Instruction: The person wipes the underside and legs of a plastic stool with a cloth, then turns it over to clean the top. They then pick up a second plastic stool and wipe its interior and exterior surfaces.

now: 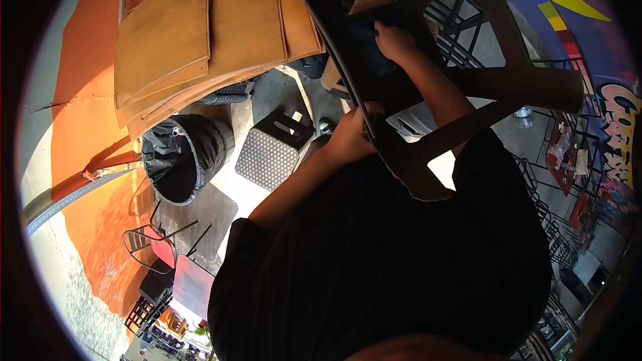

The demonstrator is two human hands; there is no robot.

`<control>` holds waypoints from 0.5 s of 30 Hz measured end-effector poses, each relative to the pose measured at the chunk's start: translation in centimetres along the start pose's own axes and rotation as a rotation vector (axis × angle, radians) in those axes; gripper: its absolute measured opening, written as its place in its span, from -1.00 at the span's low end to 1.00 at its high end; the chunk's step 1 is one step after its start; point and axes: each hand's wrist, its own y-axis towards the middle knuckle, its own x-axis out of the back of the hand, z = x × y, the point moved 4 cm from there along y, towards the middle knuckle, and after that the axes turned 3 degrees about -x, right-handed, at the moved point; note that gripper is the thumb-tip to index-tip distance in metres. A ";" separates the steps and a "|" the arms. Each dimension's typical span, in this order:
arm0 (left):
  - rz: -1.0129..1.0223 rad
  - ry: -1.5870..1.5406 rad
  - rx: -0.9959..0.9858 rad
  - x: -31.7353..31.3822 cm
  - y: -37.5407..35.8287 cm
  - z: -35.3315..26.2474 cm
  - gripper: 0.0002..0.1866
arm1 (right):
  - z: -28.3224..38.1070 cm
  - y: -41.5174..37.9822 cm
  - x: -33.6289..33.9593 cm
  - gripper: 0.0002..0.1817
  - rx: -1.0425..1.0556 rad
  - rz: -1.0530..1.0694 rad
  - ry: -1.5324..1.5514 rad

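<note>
A large dark piece of furniture with thick legs or bars tilts across the upper middle, close to my body. On its thin left edge my left hand is closed, with the fingers partly hidden behind the edge. Further up, my right hand is closed against the shaded inner side of the piece, beside something dark bluish. What my right hand holds there is too dark to make out.
Brown boards are stacked at the upper left. Below them stand a black-lined bin and a patterned stool. A red chair is at the lower left. Metal frames and a cluttered red table are at the right.
</note>
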 end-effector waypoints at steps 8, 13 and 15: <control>0.147 -0.005 -0.074 1.5 2.1 0.1 -0.14 | 0.8 2.4 -2.0 -0.63 -0.117 -0.033 0.018; 0.207 -0.027 -0.089 1.5 2.6 -0.3 -0.14 | 3.2 1.6 -3.1 -0.73 0.064 0.065 0.254; 0.198 -0.035 -0.096 1.6 2.6 -0.4 -0.14 | 2.6 1.6 -2.7 -0.73 0.057 0.120 0.319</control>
